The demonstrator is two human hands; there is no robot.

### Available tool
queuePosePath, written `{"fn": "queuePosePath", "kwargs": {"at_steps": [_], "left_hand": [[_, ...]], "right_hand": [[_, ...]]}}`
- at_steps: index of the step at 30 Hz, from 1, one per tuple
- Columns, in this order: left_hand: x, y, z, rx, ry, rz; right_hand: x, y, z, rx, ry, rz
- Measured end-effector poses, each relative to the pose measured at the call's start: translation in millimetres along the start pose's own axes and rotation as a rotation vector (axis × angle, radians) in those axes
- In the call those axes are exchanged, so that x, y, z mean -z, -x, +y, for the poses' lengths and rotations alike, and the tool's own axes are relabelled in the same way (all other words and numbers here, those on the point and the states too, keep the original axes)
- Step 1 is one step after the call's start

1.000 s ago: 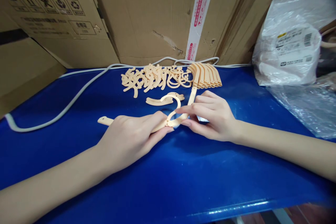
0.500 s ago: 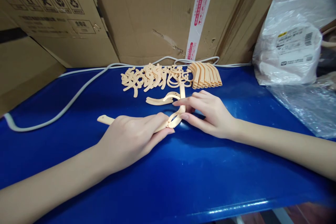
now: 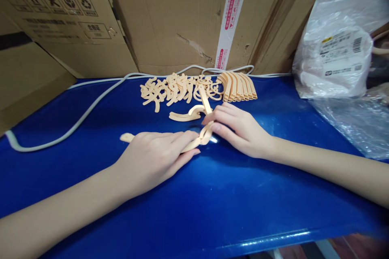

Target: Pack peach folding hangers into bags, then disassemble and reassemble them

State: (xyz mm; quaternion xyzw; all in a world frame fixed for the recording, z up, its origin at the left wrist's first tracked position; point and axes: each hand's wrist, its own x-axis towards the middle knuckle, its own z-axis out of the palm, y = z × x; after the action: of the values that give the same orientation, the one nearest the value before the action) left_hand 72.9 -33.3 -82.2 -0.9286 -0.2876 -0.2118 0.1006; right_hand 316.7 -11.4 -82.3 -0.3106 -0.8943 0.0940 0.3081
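Observation:
Between my hands is a beige folding hanger with curved arms and a hook. My left hand is closed around one arm, whose tip sticks out past the knuckles on the left. The thumb and fingers of my right hand pinch the hanger by its middle joint, where the other arm points up and away. Fingers partly hide the joint. Just behind lie loose curved hanger arms on the blue tabletop.
At the back lie a heap of small curved beige pieces and a neat row of hanger arms. A white cable runs along the left and back. Cardboard boxes wall the rear; a clear plastic bag stands right.
The upright arm has tilted to the left at its top, and the loop at the joint has narrowed. My right fingers have closed in on the joint; my left hand has barely moved.

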Motion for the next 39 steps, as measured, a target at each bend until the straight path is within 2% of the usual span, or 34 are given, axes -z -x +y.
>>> {"fn": "queuePosePath", "kwargs": {"at_steps": [4,7,13,18,23,30,32,35,39], "left_hand": [[-1.1,-1,-1,0.000,-0.006,-0.019],[-0.2,-3,-1,-0.016,-0.054,-0.026],[1.4,-6,-3,0.032,-0.120,-0.035],[0.1,-7,-7,0.060,-0.066,-0.036],[-4.0,-7,-10,0.073,0.020,-0.093],[-9.2,-5,-13,0.136,0.050,-0.241],[-8.3,-5,-12,0.127,0.019,-0.228],[-4.5,-6,-9,0.073,-0.093,-0.149],[3.0,-5,-3,0.020,-0.264,-0.064]], "right_hand": [[-1,-3,10,-0.307,-0.219,0.139],[-4,-3,18,-0.419,-0.299,0.167],[-8,-1,25,-0.397,-0.295,0.203],[-9,-1,28,-0.396,-0.320,0.220],[-10,-1,32,-0.386,-0.379,0.249],[-12,0,37,-0.411,-0.422,0.229],[-13,0,38,-0.431,-0.444,0.236],[-16,2,37,-0.475,-0.485,0.248],[-16,2,35,-0.466,-0.454,0.227]]}}
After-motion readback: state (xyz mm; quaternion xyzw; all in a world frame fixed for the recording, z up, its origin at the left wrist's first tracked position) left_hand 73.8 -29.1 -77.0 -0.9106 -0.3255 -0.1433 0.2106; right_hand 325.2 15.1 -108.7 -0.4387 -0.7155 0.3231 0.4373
